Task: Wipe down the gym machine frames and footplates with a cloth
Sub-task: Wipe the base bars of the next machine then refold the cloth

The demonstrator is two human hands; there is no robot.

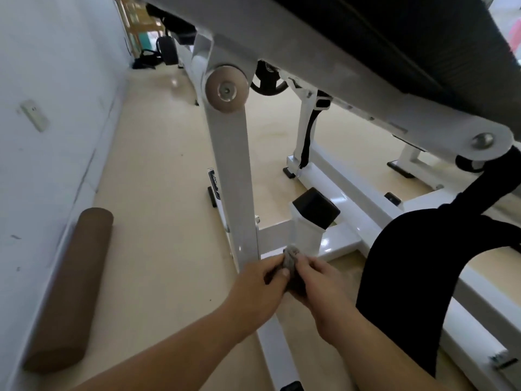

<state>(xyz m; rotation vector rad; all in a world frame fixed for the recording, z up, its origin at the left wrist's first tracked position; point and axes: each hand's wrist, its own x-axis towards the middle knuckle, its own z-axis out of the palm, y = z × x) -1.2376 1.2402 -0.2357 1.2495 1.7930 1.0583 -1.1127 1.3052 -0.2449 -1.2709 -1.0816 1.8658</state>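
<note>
A white gym machine frame [231, 165] rises from the floor, its upright post joining a low white base rail [344, 193]. A grey cloth [291, 259] is bunched between both hands at the foot of that post. My left hand [259, 289] grips the cloth from the left, thumb on top. My right hand [318, 280] holds it from the right, fingers curled round it. A short white stub with a black cap [314, 210] stands just behind the cloth.
A brown foam roller [67, 289] lies along the white wall [42, 136] at the left. A black padded seat [408, 38] hangs overhead. My dark trouser leg [417, 263] is at the right. Beige floor [158, 221] lies between wall and frame.
</note>
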